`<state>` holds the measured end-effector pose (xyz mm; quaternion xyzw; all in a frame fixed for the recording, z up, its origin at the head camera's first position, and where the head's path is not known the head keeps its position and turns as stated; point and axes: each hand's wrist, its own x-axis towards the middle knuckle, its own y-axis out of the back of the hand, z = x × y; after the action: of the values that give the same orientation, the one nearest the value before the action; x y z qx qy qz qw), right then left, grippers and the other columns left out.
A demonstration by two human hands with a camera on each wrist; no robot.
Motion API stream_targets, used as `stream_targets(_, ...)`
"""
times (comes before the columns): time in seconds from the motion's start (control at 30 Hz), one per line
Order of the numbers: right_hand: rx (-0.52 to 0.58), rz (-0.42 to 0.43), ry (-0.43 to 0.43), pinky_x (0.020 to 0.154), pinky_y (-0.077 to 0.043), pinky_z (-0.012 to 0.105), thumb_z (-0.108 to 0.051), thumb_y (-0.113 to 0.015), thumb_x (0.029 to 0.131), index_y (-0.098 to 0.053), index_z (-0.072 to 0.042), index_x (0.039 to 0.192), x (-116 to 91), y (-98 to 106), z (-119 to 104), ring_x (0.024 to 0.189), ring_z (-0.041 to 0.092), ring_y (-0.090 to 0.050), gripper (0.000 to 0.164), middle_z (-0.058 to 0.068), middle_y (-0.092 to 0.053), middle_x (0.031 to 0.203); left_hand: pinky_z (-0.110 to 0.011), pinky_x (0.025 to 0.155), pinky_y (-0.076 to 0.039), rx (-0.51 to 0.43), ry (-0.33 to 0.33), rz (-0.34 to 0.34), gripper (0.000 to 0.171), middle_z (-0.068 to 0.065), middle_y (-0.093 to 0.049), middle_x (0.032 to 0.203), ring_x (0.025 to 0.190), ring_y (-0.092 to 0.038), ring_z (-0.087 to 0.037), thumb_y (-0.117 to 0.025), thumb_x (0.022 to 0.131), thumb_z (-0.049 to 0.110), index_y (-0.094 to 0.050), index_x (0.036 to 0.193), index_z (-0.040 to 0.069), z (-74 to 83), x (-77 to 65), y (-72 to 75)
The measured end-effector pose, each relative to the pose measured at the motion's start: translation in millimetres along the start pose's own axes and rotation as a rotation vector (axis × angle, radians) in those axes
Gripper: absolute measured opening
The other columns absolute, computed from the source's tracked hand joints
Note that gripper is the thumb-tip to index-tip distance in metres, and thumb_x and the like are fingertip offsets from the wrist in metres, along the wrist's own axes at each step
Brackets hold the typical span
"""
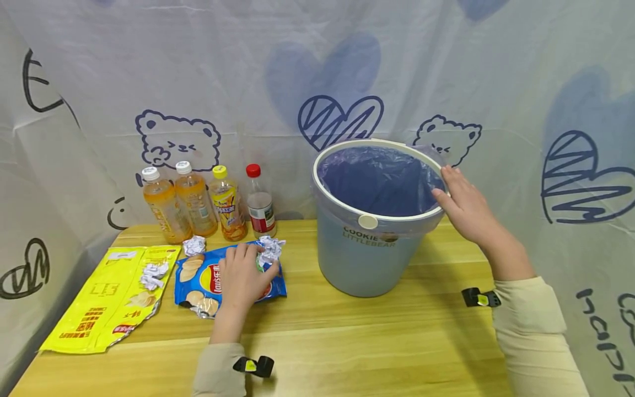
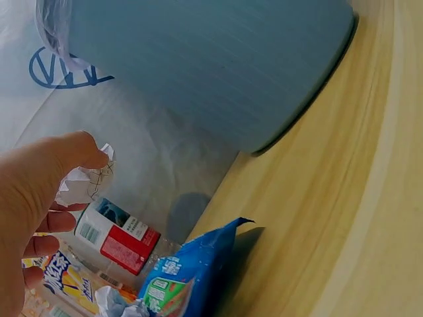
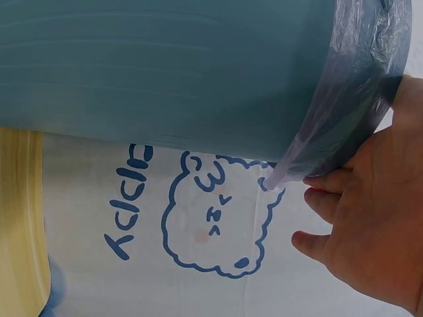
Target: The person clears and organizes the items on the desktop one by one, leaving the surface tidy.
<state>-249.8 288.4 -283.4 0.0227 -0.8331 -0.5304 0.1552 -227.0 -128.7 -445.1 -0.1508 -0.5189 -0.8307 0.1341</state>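
My left hand [image 1: 243,278] is over a blue chip bag [image 1: 198,278]. Between its thumb and fingers it pinches a crumpled paper ball [image 2: 86,181], which shows at the fingertips in the head view. On the right, a blue-grey trash can [image 1: 364,259] stands upright with a thin plastic liner [image 3: 357,79] folded over its white rim. My right hand [image 1: 466,207] holds that rim at its right side, thumb over the edge and the other fingers on the outside. Other paper balls lie near the left hand: one [image 1: 194,246] behind the chip bag, one [image 1: 154,275] on a yellow package.
The flattened yellow package [image 1: 106,298] lies at the table's left. Behind the bags stand two white-capped bottles [image 1: 166,209], a yellow-capped bottle [image 1: 227,207] and a red-capped bottle [image 1: 261,207]. A printed curtain [image 1: 278,71] hangs behind the wooden table [image 1: 347,342].
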Motion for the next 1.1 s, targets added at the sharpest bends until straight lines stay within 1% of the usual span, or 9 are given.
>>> stream_targets(0.2, 0.005, -0.006, -0.006, 0.117, -0.004, 0.065, -0.044, -0.025, 0.105, -0.008, 0.001, 0.155, 0, 0, 0, 0.150, 0.043, 0.000, 0.069, 0.025, -0.005, 0.161, -0.048, 0.086, -0.037, 0.002, -0.038, 0.034, 0.048, -0.012, -0.060, 0.109, 0.106, -0.049, -0.035, -0.069, 0.082, 0.047, -0.066, 0.110, 0.009, 3.7, 5.9, 4.6)
stream_targets(0.4, 0.001, -0.004, 0.002, 0.117, -0.005, 0.064, -0.044, -0.025, 0.105, -0.008, 0.001, 0.155, 0, 0, 1, 0.150, 0.044, -0.002, 0.069, 0.026, -0.006, 0.161, -0.049, 0.087, -0.037, -0.009, -0.083, 0.075, 0.045, -0.011, -0.060, 0.107, 0.104, -0.048, -0.033, -0.070, 0.082, 0.047, -0.066, 0.109, 0.011, 9.8, 13.6, 12.1)
stream_targets(0.6, 0.000, -0.005, 0.003, 0.117, -0.005, 0.065, -0.044, -0.024, 0.105, -0.008, 0.002, 0.155, 0, 0, 0, 0.150, 0.045, -0.002, 0.070, 0.026, -0.006, 0.161, -0.046, 0.081, -0.038, -0.009, -0.148, 0.137, 0.040, -0.010, -0.060, 0.105, 0.099, -0.048, -0.032, -0.071, 0.082, 0.044, -0.065, 0.105, 0.011, 15.8, 23.0, 19.4)
stream_targets(0.7, -0.002, -0.007, 0.005, 0.117, -0.005, 0.065, -0.044, -0.024, 0.105, -0.008, 0.002, 0.155, 0, 0, 0, 0.150, 0.044, -0.001, 0.070, 0.026, -0.006, 0.161, -0.044, 0.077, -0.037, -0.003, -0.186, 0.170, 0.038, -0.010, -0.060, 0.103, 0.096, -0.048, -0.031, -0.071, 0.082, 0.043, -0.066, 0.104, 0.012, 19.5, 28.7, 24.3)
stream_targets(0.8, -0.001, -0.006, 0.006, 0.117, -0.005, 0.065, -0.044, -0.024, 0.105, -0.008, 0.002, 0.155, 0, 0, 1, 0.150, 0.044, -0.001, 0.069, 0.026, -0.006, 0.161, -0.043, 0.074, -0.036, 0.008, -0.219, 0.188, 0.037, -0.010, -0.059, 0.101, 0.093, -0.047, -0.031, -0.070, 0.083, 0.043, -0.065, 0.103, 0.011, 23.3, 34.4, 29.7)
stream_targets(1.0, -0.003, -0.009, 0.002, 0.116, -0.005, 0.065, -0.044, -0.024, 0.105, -0.007, 0.001, 0.155, 0, 0, 2, 0.150, 0.043, 0.000, 0.070, 0.026, -0.006, 0.161, -0.045, 0.075, -0.035, 0.011, -0.256, 0.209, 0.037, -0.010, -0.059, 0.100, 0.092, -0.047, -0.031, -0.069, 0.083, 0.042, -0.065, 0.101, 0.010, 31.5, 43.3, 42.2)
stream_targets(1.1, -0.007, -0.013, -0.006, 0.116, -0.005, 0.065, -0.045, -0.023, 0.105, -0.006, 0.001, 0.155, 1, -1, 2, 0.150, 0.043, 0.000, 0.070, 0.025, -0.005, 0.161, -0.045, 0.075, -0.035, 0.014, -0.274, 0.235, 0.038, -0.010, -0.060, 0.101, 0.093, -0.048, -0.032, -0.069, 0.083, 0.042, -0.067, 0.102, 0.010, 35.0, 47.8, 47.7)
